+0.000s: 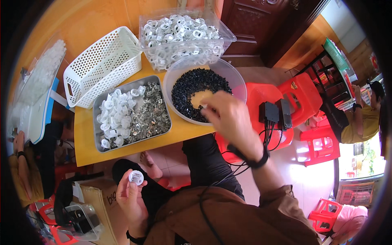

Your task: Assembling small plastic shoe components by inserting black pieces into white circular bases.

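Observation:
My left hand (130,202) is raised in front of my lap, thumb and fingers closed round a small round white plastic part (136,177) with a slotted inside. Over the near right side of a clear plastic basin (240,79) is my right hand (230,116), its fingertips pinched together; whatever is between them is too small to make out. Many tiny black pieces (185,87) lie in the basin around a bare patch. Left of it, a metal tray (134,145) holds translucent white plastic parts (115,112) on one side and small greyish metal-looking bits (151,110) on the other.
A white perforated basket (100,61) and a clear bin (149,47) heaped with white ring-like parts stand behind the tray. Red stools (300,96) and black boxes with cables (269,112) are at the right. Other people sit at both sides. A cardboard box (108,208) stands lower left.

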Tool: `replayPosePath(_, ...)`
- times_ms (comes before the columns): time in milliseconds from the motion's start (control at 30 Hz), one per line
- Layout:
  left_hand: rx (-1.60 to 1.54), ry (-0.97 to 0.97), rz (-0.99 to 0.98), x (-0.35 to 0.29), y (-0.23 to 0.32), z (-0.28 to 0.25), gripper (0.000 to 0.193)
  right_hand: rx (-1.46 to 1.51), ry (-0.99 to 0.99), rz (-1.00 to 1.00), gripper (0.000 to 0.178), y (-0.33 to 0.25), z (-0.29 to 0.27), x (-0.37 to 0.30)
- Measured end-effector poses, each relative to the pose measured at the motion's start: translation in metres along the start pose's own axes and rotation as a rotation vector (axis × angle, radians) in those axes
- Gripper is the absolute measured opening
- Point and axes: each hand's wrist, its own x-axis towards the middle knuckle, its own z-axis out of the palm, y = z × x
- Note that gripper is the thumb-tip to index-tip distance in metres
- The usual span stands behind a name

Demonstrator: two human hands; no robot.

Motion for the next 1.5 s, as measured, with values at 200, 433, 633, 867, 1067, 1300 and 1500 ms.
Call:
replayPosePath(200,-0.065,-0.083,-0.038,-0.001,0.008,0.002,0.042,-0.361,-0.385,-0.001,0.016,0.067,0.032,0.029)
replayPosePath(433,0.021,-0.041,0.031,-0.005,0.010,0.002,0.047,-0.355,-0.617,0.032,0.014,0.064,0.062,0.040)
replayPosePath(633,0.025,-0.065,-0.028,-0.004,0.010,0.002,0.047,-0.022,-0.261,-0.011,0.016,0.072,0.043,0.032)
replayPosePath(867,0.022,-0.152,-0.132,-0.006,0.013,0.007,0.043,0.572,-0.150,0.301,0.024,-0.002,0.003,0.010)
replayPosePath(1067,0.081,-0.350,-0.137,-0.002,0.010,0.022,0.025,0.921,-0.193,0.161,0.024,-0.058,0.011,-0.037)
replayPosePath(1300,0.060,-0.391,-0.155,-0.003,0.009,0.030,0.018,0.889,-0.230,0.013,0.028,-0.087,0.033,-0.054)
replayPosePath(1500,0.080,-0.376,-0.153,-0.004,0.012,0.028,0.018,0.829,-0.190,-0.091,0.031,-0.090,0.035,-0.055)
